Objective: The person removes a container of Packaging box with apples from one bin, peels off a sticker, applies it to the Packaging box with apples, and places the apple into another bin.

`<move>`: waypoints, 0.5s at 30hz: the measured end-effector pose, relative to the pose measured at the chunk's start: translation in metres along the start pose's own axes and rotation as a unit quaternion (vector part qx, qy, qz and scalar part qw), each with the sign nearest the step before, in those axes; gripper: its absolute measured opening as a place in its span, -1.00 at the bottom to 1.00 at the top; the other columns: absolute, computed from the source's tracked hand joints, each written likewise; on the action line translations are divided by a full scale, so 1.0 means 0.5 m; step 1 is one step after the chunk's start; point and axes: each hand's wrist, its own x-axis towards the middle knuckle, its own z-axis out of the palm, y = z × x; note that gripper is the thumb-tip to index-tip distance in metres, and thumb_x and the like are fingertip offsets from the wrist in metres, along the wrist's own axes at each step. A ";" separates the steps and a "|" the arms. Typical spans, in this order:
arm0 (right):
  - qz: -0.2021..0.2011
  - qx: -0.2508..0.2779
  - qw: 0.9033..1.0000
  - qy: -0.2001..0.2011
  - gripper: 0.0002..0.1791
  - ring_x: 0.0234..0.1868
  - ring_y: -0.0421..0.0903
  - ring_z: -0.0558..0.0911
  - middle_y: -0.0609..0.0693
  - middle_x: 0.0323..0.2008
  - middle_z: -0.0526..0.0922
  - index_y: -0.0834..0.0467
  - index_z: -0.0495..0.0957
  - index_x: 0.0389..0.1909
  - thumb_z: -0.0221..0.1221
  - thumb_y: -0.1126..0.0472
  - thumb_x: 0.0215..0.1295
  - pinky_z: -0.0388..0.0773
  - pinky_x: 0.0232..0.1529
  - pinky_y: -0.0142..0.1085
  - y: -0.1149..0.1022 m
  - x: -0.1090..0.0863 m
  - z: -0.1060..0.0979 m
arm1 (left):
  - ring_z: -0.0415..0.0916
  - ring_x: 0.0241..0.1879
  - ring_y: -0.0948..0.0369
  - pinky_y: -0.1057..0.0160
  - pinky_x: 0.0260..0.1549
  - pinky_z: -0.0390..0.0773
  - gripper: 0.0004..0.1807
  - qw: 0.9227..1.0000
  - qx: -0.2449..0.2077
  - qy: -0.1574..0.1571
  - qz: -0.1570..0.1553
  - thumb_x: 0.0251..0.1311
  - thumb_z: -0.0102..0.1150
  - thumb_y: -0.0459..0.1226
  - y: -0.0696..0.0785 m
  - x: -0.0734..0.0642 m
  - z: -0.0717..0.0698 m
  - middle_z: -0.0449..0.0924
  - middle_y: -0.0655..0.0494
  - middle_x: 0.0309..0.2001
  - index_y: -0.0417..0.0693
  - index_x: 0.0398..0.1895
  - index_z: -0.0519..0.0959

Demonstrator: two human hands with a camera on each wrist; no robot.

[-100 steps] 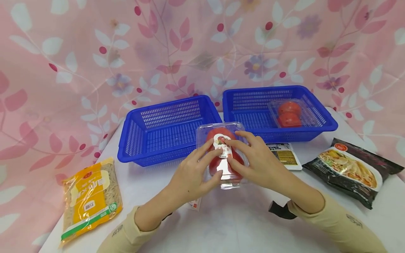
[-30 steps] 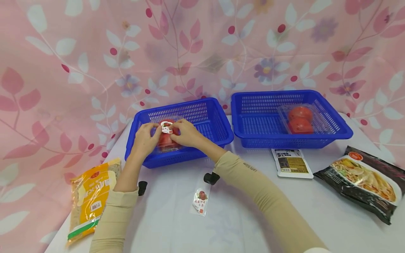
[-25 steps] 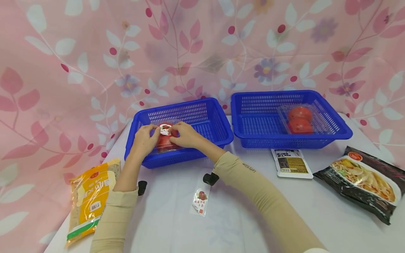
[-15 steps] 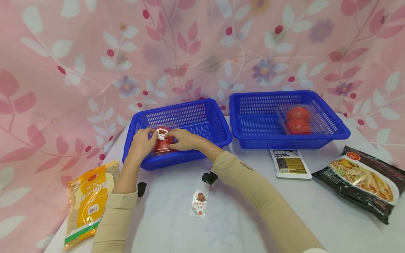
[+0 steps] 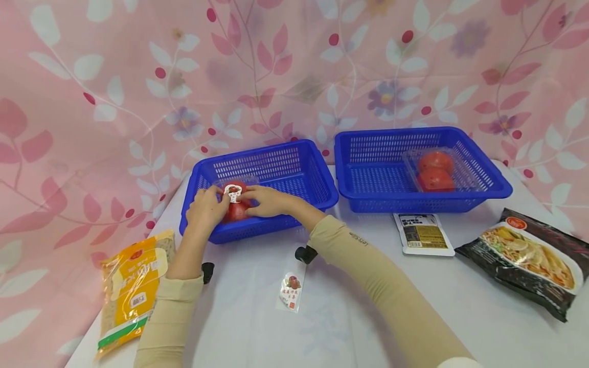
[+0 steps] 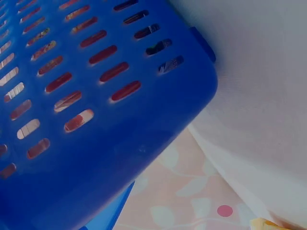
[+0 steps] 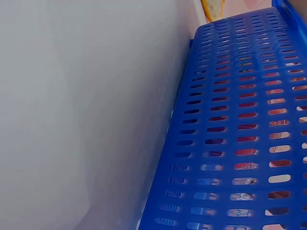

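A clear plastic box of red round fruit (image 5: 237, 210) sits at the left end of the left blue basket (image 5: 308, 179); a white label (image 5: 233, 193) is on its lid. My left hand (image 5: 204, 208) holds the box from the left, thumb beside the label. From the right, my right hand (image 5: 272, 201) grips it with bent fingers. Part of the box is hidden by the hands and the basket's front wall. In the left wrist view the basket wall (image 6: 139, 124) fills much of the picture, and red shows through its slots. The right wrist view has the slotted basket side (image 7: 216, 110); neither wrist view shows a hand.
To the right, another blue basket (image 5: 368, 191) holds a similar clear box of red fruit (image 5: 436, 171). A small white-and-gold packet (image 5: 424, 234), a black noodle bag (image 5: 529, 260), a yellow bag (image 5: 135, 294) and a fruit sticker (image 5: 291, 291) lie on the white table (image 5: 276, 337).
Both hands have carried the labelled box from the table's middle into the left basket. Over the last second it shifts slightly down and left, and the right fingers bend more around its side.
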 end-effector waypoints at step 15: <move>0.037 -0.047 0.994 0.093 -0.53 0.24 0.01 0.29 0.09 0.23 0.32 0.06 0.40 0.19 0.10 0.10 0.24 0.30 0.17 -0.14 0.021 -0.061 -0.052 | 0.21 0.11 -0.29 -0.26 0.03 0.22 -0.52 0.990 0.069 0.093 0.085 0.24 -0.09 -0.09 0.070 -0.001 0.006 0.30 -0.30 0.16 -0.21 0.11 0.42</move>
